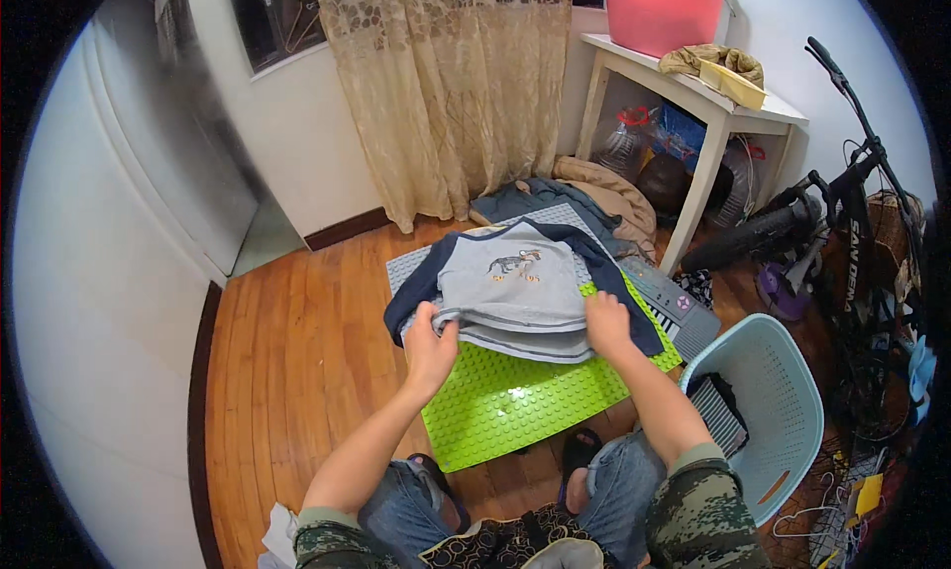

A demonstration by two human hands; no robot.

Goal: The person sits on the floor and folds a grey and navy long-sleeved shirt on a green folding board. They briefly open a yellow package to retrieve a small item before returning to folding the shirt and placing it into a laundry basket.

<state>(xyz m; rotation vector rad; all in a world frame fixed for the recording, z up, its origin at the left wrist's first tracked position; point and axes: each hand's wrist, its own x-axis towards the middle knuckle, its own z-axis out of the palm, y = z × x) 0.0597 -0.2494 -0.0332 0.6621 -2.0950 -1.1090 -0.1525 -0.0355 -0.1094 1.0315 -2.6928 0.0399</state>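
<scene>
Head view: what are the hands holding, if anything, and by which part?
The grey shirt, near its hem: left hand on the left, right hand on the right.

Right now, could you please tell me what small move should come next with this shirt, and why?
Perhaps bring the two hem edges of the shirt level: the left hand and right hand hold its sides, and those edges lie visibly apart between them.
</scene>
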